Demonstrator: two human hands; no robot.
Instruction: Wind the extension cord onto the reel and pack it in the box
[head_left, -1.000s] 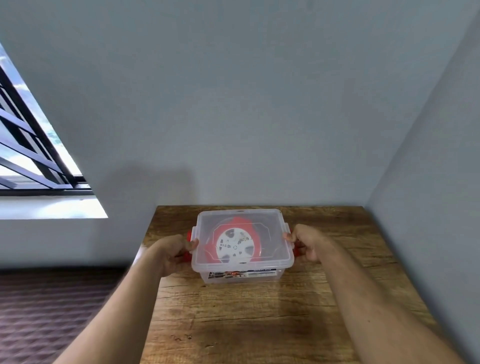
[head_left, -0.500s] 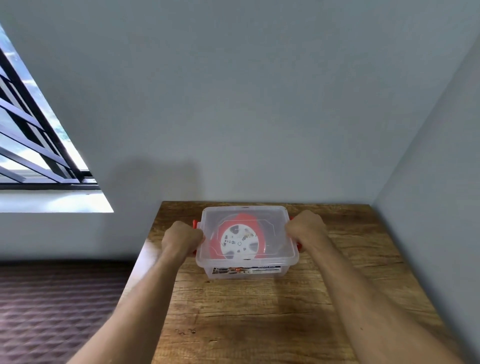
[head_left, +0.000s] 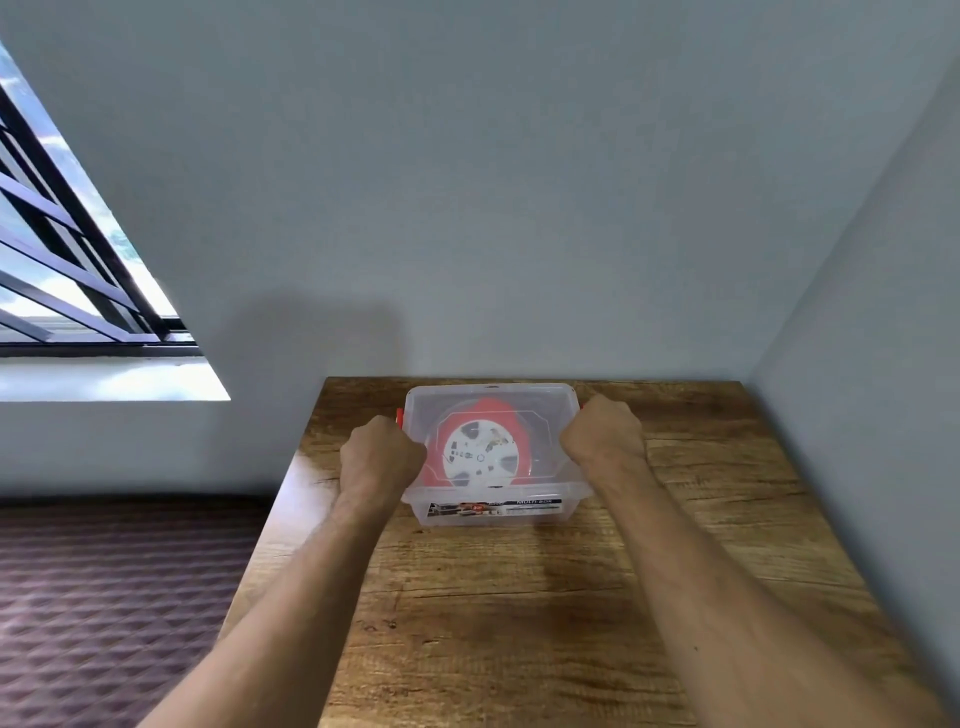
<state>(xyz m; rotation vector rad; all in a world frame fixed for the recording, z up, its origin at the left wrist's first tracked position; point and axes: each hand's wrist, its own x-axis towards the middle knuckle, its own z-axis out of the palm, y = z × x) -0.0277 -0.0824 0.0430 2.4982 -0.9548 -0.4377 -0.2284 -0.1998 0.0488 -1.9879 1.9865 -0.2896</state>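
Note:
A clear plastic box (head_left: 493, 512) with its lid on stands near the far edge of the wooden table (head_left: 519, 613). Inside lies the red cord reel (head_left: 480, 454) with a white hub, seen through the lid. My left hand (head_left: 379, 457) is a closed fist pressing on the box's left side, over the red latch (head_left: 399, 415). On the box's right side, my right hand (head_left: 602, 434) is also fisted, covering that latch. The cord itself is not visible apart from the reel.
Grey walls close in behind the table and along its right side. A barred window (head_left: 78, 270) is at the left. Dark patterned flooring (head_left: 114, 597) lies left of the table's edge.
Both hands have shifted from gripping the side latches to fists pressing down on the box's sides. The box sits a little farther back on the table.

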